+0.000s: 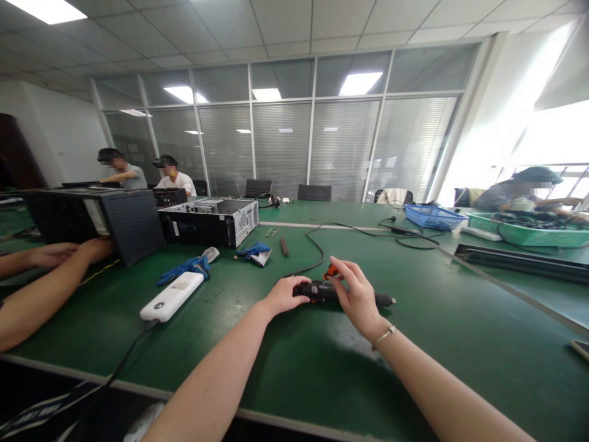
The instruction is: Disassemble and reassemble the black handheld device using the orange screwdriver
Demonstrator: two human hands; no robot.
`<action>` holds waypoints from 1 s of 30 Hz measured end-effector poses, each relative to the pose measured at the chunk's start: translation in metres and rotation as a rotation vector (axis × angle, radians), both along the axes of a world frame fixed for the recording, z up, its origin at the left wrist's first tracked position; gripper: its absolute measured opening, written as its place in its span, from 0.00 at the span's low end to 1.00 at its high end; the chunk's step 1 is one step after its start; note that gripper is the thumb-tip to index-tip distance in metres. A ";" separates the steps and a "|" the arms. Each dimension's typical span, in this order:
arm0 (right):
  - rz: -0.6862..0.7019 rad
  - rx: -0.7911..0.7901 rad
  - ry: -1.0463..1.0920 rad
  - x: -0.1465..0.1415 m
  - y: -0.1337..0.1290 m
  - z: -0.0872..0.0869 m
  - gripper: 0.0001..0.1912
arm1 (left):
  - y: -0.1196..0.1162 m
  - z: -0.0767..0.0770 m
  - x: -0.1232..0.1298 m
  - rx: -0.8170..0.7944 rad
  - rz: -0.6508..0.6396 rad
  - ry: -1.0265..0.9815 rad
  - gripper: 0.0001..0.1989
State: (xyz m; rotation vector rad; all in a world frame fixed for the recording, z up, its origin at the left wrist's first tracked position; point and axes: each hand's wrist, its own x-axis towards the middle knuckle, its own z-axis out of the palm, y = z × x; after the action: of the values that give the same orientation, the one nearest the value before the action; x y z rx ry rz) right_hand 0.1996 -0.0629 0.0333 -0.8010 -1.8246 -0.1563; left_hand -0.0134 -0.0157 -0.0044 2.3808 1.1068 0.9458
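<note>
A long black tool (324,292) with a metal tip at its right end lies across the green table in front of me. My left hand (286,296) is wrapped round its left end, where a black cable runs off. Above the tool's middle, my right hand (356,296) pinches a small orange and black piece (330,272) between thumb and fingers. Whether that piece is joined to the tool I cannot tell. The right end of the tool passes behind my right hand and comes out beyond it.
A white power strip (173,297), blue gloves (184,270) and a brown bar (284,247) lie on the green table (442,331). At the left, another person's arms reach into a black computer case (133,224). Blue (433,217) and green baskets (529,233) stand at the right.
</note>
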 end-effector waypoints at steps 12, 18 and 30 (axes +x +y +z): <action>0.034 -0.034 0.058 -0.002 0.004 -0.006 0.23 | 0.000 0.000 0.000 0.008 -0.012 0.004 0.24; 0.090 -0.061 0.069 -0.005 0.003 -0.005 0.27 | 0.000 0.000 0.001 0.001 -0.009 0.011 0.23; 0.071 -0.054 0.085 -0.005 0.004 -0.006 0.27 | -0.001 0.002 0.001 0.004 -0.005 0.006 0.23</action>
State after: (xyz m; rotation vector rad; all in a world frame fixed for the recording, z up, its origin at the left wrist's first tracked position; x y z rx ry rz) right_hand 0.1948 -0.0593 0.0277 -0.7686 -1.7798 -0.0267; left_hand -0.0127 -0.0164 -0.0029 2.3900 1.1013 0.9402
